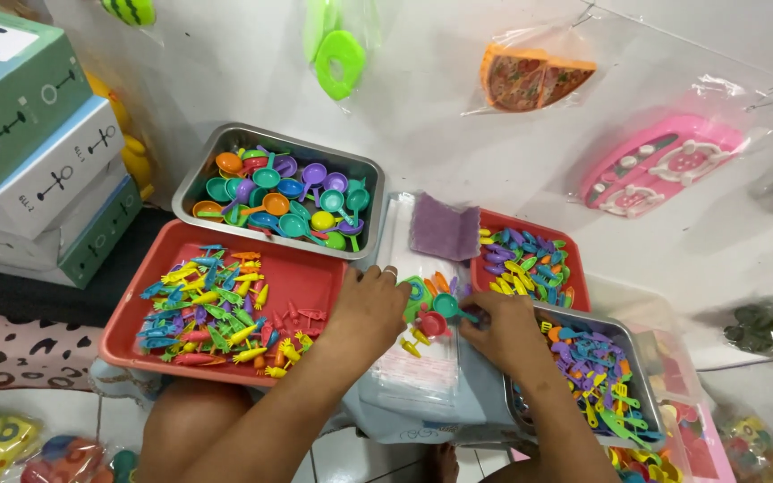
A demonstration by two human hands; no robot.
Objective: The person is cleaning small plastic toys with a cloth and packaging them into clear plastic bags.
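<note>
The teal toy spoon (446,307) lies left of the right hand (505,329), pinched there. The left hand (370,309), fingers curled, grips the small toy pile (424,309) beside it.

a home toy-packing spot on a tiled floor — trays of tiny plastic toys (216,309) beside the hands, bagged toys (534,76) pinned on the wall beyond them.

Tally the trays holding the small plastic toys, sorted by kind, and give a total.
Red plastic trays: 2, the big one by the left hand and a smaller one behind.
Metal trays: 2, one with toy pans, one by the right hand.
Total: 4
</note>
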